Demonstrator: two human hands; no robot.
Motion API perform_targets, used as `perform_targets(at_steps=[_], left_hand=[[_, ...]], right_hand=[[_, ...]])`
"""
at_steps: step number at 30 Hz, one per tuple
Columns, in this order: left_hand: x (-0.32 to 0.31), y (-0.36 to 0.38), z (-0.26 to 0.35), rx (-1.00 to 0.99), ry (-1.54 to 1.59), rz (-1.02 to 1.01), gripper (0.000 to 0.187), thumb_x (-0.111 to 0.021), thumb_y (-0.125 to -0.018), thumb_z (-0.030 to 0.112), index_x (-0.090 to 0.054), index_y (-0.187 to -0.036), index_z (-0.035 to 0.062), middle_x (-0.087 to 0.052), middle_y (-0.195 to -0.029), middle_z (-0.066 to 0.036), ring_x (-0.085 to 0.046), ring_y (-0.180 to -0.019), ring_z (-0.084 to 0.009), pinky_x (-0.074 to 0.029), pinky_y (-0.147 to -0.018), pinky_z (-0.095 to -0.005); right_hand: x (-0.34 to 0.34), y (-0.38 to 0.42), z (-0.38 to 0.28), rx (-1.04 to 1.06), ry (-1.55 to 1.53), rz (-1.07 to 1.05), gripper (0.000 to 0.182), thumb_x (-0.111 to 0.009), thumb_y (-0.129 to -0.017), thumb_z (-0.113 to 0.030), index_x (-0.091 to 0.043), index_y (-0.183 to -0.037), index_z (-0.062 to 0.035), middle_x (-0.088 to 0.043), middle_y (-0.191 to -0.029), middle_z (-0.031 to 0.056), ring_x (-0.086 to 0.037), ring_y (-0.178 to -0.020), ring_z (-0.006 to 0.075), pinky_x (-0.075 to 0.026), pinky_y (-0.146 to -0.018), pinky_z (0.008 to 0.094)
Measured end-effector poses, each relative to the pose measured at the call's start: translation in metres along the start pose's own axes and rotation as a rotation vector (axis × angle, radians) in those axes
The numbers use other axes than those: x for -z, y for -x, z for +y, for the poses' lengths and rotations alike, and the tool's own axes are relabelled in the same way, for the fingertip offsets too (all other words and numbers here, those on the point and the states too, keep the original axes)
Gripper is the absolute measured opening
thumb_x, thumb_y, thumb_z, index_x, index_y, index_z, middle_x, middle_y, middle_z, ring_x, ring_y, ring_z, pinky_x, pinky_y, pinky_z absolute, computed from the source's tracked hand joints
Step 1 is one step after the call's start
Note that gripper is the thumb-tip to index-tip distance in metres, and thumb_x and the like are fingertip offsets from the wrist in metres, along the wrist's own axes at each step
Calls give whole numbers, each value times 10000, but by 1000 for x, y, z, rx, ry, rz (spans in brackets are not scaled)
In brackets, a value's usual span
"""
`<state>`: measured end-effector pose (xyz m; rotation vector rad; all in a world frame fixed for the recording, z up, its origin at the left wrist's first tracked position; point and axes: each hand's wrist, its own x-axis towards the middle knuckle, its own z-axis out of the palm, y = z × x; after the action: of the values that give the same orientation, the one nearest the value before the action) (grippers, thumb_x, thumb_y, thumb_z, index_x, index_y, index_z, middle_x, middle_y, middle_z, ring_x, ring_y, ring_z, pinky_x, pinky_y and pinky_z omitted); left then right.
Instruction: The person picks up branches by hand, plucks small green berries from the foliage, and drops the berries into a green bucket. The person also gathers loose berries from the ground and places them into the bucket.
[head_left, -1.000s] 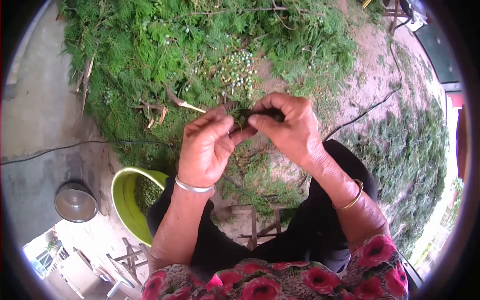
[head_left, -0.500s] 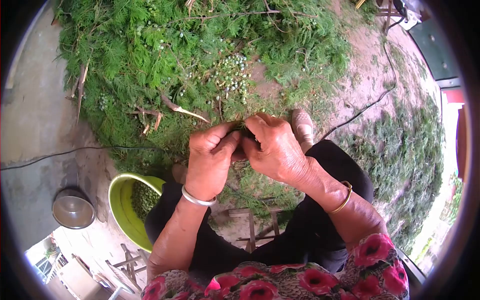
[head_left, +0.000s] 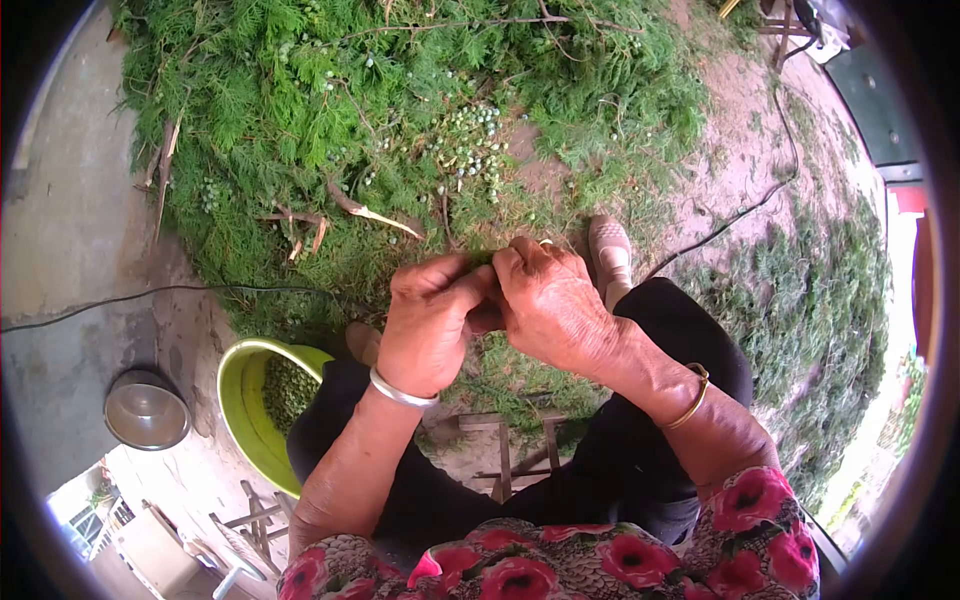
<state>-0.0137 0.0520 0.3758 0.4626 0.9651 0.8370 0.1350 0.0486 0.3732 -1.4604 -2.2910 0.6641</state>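
My left hand [head_left: 430, 318] and my right hand [head_left: 548, 300] meet at the centre, fingertips together above the cut greenery. Both have curled fingers. A bit of green shows between them, but the fingers cover most of whatever they pinch. Beyond the hands lies a large heap of green conifer branches [head_left: 290, 110]. Small pale berries [head_left: 470, 145] are gathered on it. To the left of my left hand, a yellow-green bucket [head_left: 236, 400] holds many small green berries [head_left: 287, 393].
A metal bowl [head_left: 146, 410] sits at the left on the concrete. Broken sticks [head_left: 365, 210] lie on the heap. Black cables [head_left: 725, 225] cross the ground on both sides. More cut branches [head_left: 790, 290] cover the right. A wooden stool frame [head_left: 505, 450] shows between my knees.
My hands have drawn closer together, the left one shifting slightly right and its fingers turning inward. The view has shifted slightly.
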Motion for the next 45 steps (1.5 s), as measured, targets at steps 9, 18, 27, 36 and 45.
perform_targets(at_steps=[9, 18, 27, 36, 45], left_hand=[[3, -1, 2, -155, -266, 127, 56, -575, -804, -64, -624, -826, -46, -631, -718, -73, -602, -578, -121, -495, -486, -238], [7, 6, 5, -258, -889, -140, 185, -599, -737, -38, -612, -921, -40, -638, -773, -126, -610, -628, -216, -493, -561, -294], [0, 6, 8, -107, -169, 105, 218, -538, -812, 25, -576, -1016, -41, -605, -1014, -175, -632, -803, -310, -541, -726, -362], [17, -5, -20, 215, 714, -255, 329, -342, -965, 233, -500, -1118, -12, -570, -1023, -92, -574, -935, -187, -463, -876, -314], [85, 20, 27, -21, 370, 166, 91, -604, -837, 48, -588, -923, 20, -585, -854, -81, -545, -698, -146, -421, -500, -177]], right_hand=[[9, -2, 1, -336, -630, 7, 151, -628, -753, -66, -546, -754, 61, -580, -647, 186, -579, -575, 260, -450, -531, 364], [35, -12, 17, -623, -1395, 65, 125, -608, -837, -94, -592, -808, 27, -568, -660, 44, -479, -544, 77, -378, -473, 219], [38, -15, 11, -655, -1518, 116, 100, -572, -818, -60, -578, -851, 34, -563, -687, 54, -500, -578, 95, -402, -502, 221], [-3, 3, -13, 271, -433, 129, 294, -646, -647, -49, -576, -930, -12, -595, -966, 183, -581, -944, 360, -472, -820, 429], [9, -1, -23, 85, -462, 270, 212, -644, -755, -90, -565, -933, -6, -601, -900, 195, -604, -862, 349, -496, -736, 414]])
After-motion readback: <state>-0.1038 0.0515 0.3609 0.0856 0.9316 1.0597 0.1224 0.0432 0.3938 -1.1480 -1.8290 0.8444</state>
